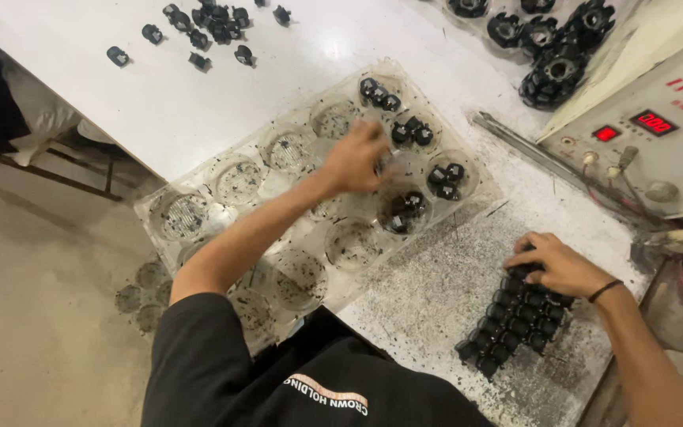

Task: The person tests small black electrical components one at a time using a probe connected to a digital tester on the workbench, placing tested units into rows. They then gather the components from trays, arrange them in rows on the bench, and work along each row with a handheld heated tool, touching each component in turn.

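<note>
Grip first: the left hand (355,158) is curled, fingertips pinched down among the wells of the clear tray (199,198), but motion blur hides whether a small black part is actually between them. The right hand (556,265) lies fingers-down on the top end of the block of parts (515,320), touching and steadying it more than grasping.

Going from the left, the tray's left corner overhangs the tabletop (160,103) edge above the floor, so a light downward touch seems wise there; pressing hard could tip it. Its left wells hold only dark grit, while the right wells carry clusters of black parts (409,130). Picking cleanly probably calls for lifting straight up out of a well, so the neighbours stay put.

Right of the tray lies a bare, gritty stretch, the best open room for the forearms. Beyond the block, a control box (658,142) with red displays and its wires crowd the right edge, leaving little room there.
</note>
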Tool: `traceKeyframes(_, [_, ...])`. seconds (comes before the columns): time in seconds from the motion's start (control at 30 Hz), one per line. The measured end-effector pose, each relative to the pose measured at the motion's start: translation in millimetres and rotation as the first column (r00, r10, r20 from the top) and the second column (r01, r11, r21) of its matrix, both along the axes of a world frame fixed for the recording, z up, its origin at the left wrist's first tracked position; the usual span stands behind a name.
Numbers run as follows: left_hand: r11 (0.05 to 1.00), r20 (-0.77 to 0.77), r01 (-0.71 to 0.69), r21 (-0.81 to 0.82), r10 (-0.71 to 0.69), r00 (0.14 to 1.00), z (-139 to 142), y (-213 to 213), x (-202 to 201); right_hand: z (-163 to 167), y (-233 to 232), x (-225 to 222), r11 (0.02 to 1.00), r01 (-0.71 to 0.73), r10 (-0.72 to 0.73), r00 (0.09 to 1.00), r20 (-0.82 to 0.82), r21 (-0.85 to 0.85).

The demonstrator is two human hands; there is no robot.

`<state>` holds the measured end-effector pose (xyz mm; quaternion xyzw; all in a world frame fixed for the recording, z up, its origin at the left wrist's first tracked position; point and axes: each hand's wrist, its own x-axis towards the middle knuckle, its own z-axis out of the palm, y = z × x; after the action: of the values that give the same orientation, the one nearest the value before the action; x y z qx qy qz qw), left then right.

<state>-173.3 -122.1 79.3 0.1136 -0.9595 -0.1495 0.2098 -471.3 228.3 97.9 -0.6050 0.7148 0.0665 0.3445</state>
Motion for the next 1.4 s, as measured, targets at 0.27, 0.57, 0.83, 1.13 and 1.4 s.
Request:
traceKeyframes(0.27, [0.959,0.106,-0.283,0.001,0.281,0.954,-2,-66,3,30,-71,113,0.892,0.028,0.049,0.986,0.158,-0.451])
traceKeyframes(0.57, [0.937,0.095,-0.348,-0.008,0.347,0.933,-3,-64,1,27,-101,165,0.598,-0.158,0.275,0.961,0.016,-0.786])
traceKeyframes(0.83, [0.929,-0.04,-0.37,-0.021,0.369,0.929,-17,-78,-60,19,17,74,0.997,-0.07,0.062,0.986,0.153,0.043])
traceKeyframes(1.13, [0.95,-0.08,-0.313,-0.009,0.312,0.947,-30,-85,-80,22,-73,113,0.899,-0.041,0.069,0.996,0.049,-0.437])
traceKeyframes(1.4, [0.947,-0.02,-0.316,0.066,0.318,0.948,-19,-90,-74,11,-194,164,0.587,0.137,0.086,0.97,0.229,-0.798])
